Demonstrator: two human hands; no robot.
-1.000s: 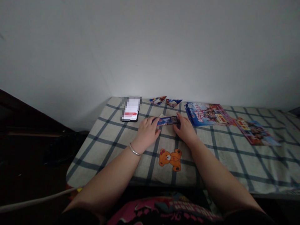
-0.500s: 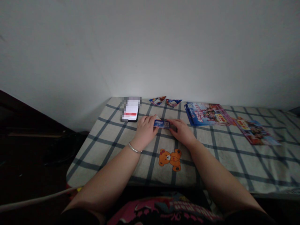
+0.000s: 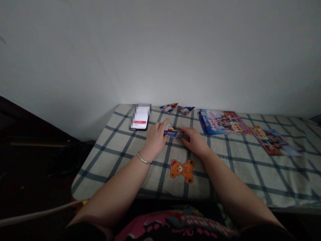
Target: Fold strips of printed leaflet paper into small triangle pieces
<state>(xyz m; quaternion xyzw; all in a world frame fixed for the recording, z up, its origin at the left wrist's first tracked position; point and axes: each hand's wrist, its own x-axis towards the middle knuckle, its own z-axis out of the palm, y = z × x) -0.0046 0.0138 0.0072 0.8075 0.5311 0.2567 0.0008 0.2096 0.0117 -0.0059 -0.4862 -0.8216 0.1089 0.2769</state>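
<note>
Between my hands is a folded paper [image 3: 174, 134], a flyer with a pale triangular peak at the back and a blue printed strip with a QR code along the front. My left hand [image 3: 154, 137] grips its left end, thumb at the front edge and index finger raised behind. The right end is pinched by my right hand [image 3: 193, 140], though part of that contact is hidden by the fingers. Beyond them, near the wall, stand two small folded paper boats [image 3: 169, 107] in the same colourful print.
A phone [image 3: 140, 117] with a lit screen lies left of my hands. On the right are a stack of printed flyers [image 3: 220, 122] and another flyer [image 3: 273, 140]. A checked cloth [image 3: 120, 144] with a bear picture [image 3: 182, 170] covers the table, which meets a white wall [image 3: 160, 50].
The folded paper's front strip has shifted slightly, and more of its pale peak shows. My left index finger has lifted and straightened away from the paper. My right hand is nearly still.
</note>
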